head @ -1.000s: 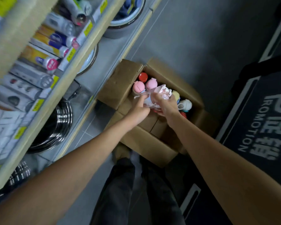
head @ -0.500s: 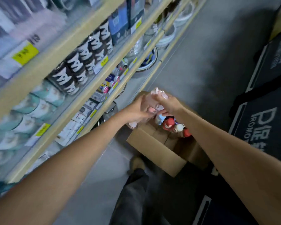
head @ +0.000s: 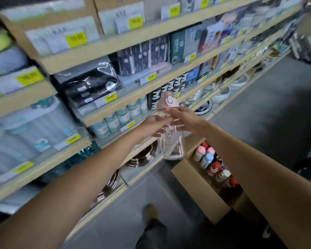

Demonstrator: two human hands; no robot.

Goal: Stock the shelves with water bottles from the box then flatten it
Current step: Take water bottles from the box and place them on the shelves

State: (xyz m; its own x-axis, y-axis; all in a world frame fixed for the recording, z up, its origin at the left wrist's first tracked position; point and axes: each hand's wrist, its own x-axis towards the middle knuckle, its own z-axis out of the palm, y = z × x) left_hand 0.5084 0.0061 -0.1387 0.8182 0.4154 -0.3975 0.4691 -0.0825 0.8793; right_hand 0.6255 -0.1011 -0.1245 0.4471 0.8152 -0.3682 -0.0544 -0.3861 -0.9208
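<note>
You hold one pink bottle (head: pixel 171 126) upright in the air, above the box (head: pixel 196 186) and just in front of the shelves (head: pixel 115 42). Its lid points up and its clear body hangs below your hands.

Your left hand (head: pixel 155 124) wraps the bottle from the side nearer the shelves, fingers curled round the body just under the lid. Your right hand (head: pixel 184 117) comes in from the other side, fingers laid flat and pressed together across the neck. Both hands touch the bottle; motion blur hides how firmly the right one grips.

The box sits open on the floor (head: pixel 250 105), below and to the right of the bottle, hard against the foot of the shelves. Inside it you can count about seven small bottles (head: pixel 213 161) standing in a row: pink, blue, red and white tops. The far end of the row is hidden by your right arm, so the count is not sure.

Beside the box, on the lowest shelf, lie two stacks of steel bowls (head: pixel 142 155). Higher up, away from the box, the shelves carry boxed goods with yellow price tags (head: pixel 76 38); I count five shelf boards in all. One shoe (head: pixel 151 212) shows on the floor, on the near side of the box.
</note>
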